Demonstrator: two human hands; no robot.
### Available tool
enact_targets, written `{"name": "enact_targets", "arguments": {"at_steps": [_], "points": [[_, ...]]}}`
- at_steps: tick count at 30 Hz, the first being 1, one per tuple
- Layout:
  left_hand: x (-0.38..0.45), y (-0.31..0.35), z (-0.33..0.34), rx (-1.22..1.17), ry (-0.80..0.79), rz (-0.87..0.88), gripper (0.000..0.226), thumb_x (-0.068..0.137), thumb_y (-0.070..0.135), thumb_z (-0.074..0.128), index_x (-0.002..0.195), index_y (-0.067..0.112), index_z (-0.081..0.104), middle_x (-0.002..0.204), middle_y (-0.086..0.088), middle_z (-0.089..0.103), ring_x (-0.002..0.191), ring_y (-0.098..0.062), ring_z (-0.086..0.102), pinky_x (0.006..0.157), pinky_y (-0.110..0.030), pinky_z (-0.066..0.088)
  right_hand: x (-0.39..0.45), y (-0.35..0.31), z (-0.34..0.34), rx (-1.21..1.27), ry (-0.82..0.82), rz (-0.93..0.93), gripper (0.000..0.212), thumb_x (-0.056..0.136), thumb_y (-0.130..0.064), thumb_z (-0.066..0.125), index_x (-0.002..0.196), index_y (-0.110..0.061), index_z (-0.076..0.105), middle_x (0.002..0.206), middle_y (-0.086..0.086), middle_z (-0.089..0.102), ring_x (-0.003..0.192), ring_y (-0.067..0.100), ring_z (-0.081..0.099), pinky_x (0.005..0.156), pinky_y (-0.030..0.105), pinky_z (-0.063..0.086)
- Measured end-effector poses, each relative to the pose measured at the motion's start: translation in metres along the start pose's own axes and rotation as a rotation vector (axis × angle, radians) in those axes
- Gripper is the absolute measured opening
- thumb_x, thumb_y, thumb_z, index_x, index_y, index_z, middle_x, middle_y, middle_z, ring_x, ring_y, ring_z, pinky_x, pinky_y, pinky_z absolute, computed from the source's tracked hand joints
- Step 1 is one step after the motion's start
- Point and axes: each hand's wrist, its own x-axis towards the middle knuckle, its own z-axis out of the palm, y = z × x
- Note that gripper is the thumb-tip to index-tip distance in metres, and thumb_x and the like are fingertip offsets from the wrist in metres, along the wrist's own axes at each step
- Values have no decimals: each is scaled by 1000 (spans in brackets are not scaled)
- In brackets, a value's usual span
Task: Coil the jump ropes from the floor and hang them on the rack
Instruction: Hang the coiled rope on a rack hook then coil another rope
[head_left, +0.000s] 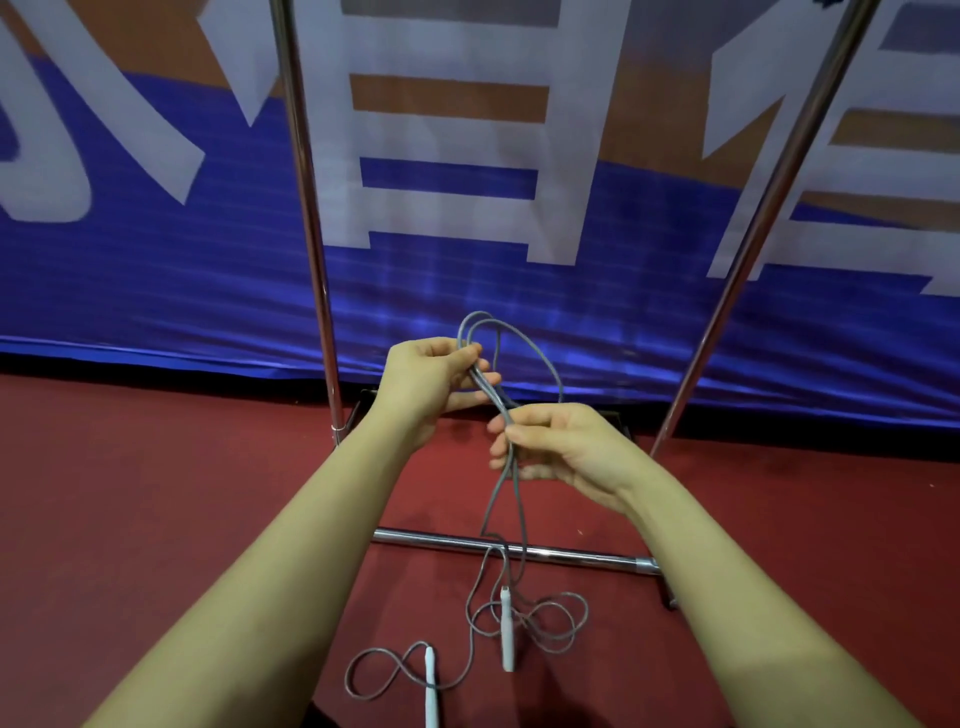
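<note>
The left hand (434, 382) pinches loops of the thin grey jump rope (491, 410), and the right hand (553, 449) grips its strands just below. Its two white handles (506, 629) lie on the red floor (156, 493) near the shiny metal rack (511, 551)

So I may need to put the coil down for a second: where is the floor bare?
Bare red floor lies left of the rack's left pole, and right of the right pole. Crowded: below the bottom bar, where rope loops and handles lie.
</note>
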Motion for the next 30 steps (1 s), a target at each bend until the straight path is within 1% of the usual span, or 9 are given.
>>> {"name": "enact_targets", "arguments": {"at_steps": [3, 6, 9, 11, 15, 18, 24, 27, 30], "points": [[-2, -3, 2, 7, 10, 4, 14, 93, 3, 57, 79, 3, 60, 70, -10, 62, 57, -14, 69, 53, -23, 56, -4, -3, 1, 8, -7, -5, 10, 90, -6, 55, 90, -8, 65, 70, 0, 70, 68, 14, 70, 64, 22, 55], [-1, -3, 5, -30, -10, -29, 17, 96, 15, 55, 83, 5, 62, 73, -10, 67, 65, -19, 69, 63, -28, 59, -8, -10, 0, 106, 58, -97, 11, 89, -2, 54, 86, -6, 64, 67, 3, 70, 65, 17, 70, 61, 25, 57], [-1, -3, 9, 19, -168, -189, 35, 100, 36, 42, 93, 8, 61, 75, -8, 72, 69, -19, 70, 76, -34, 55, -10, -18, -4, 306, 173, -218, 13, 91, 0, 49, 87, -4, 61, 68, 5, 70, 65, 17, 71, 64, 29, 59], [-6, -7, 12, 149, -336, -281, 40, 100, 40, 35, 96, 11, 63, 79, -4, 73, 71, -13, 69, 80, -27, 51, -11, -22, -10, 449, 257, -274, 14, 93, 0, 46, 89, -3, 59, 69, 6, 71, 68, 18, 71, 64, 29, 59], [-17, -13, 18, 288, -563, -251, 32, 99, 32, 40, 105, 14, 65, 102, -6, 71, 91, -10, 67, 87, -19, 48, -12, -26, -20, 612, 418, -336, 15, 95, -1, 46, 90, -5, 59, 75, 6, 73, 74, 19, 72, 66, 29, 59], [-20, -15, 19, 385, -629, -124, 20, 96, 19, 51, 108, 15, 66, 103, -5, 72, 95, -10, 67, 92, -21, 49, -11, -26, -25, 728, 477, -358, 13, 96, -2, 47, 91, -4, 59, 75, 7, 73, 74, 19, 72, 64, 28, 59], [-18, -15, 21, 334, -521, -60, 15, 91, 5, 57, 95, 13, 69, 75, -1, 70, 70, -11, 69, 69, -22, 55, -9, -22, -30, 749, 491, -303, 12, 97, -8, 48, 97, -5, 60, 80, 7, 74, 77, 17, 72, 63, 27, 58], [-15, -11, 22, 155, -400, -63, 14, 92, 6, 55, 93, 13, 67, 70, 2, 69, 64, -9, 68, 62, -22, 55, -5, -16, -30, 555, 410, -189, 27, 100, -27, 41, 106, -9, 60, 89, 4, 74, 86, 15, 71, 77, 32, 57], [-9, -3, 20, -54, -290, -47, 14, 92, 7, 53, 95, 11, 66, 69, 1, 69, 65, -11, 68, 68, -33, 58, -3, -7, -18, 288, 272, -49, 37, 100, -35, 36, 104, -11, 63, 91, 3, 74, 89, 14, 69, 88, 31, 49]]}}
